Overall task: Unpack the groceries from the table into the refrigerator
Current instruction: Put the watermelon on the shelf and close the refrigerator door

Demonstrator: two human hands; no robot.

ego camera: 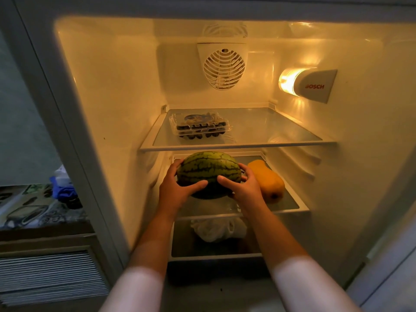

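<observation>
Watermelon lies long axis left-right, clasped between left hand and right hand

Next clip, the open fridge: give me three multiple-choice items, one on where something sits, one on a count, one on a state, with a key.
1. Where is the clear berry box?
A. top shelf
B. bottom drawer
C. door rack

2. How many hands touch the watermelon?
A. none
B. one
C. two

3. Is the fridge lamp on?
A. lit
B. dark
C. covered by a bag

Key:
1 A, the box lies on the top glass shelf, above the melon.
2 C, the left hand and right hand hold the melon from either side, next to the orange squash.
3 A, the lamp glows on the right wall.
</observation>
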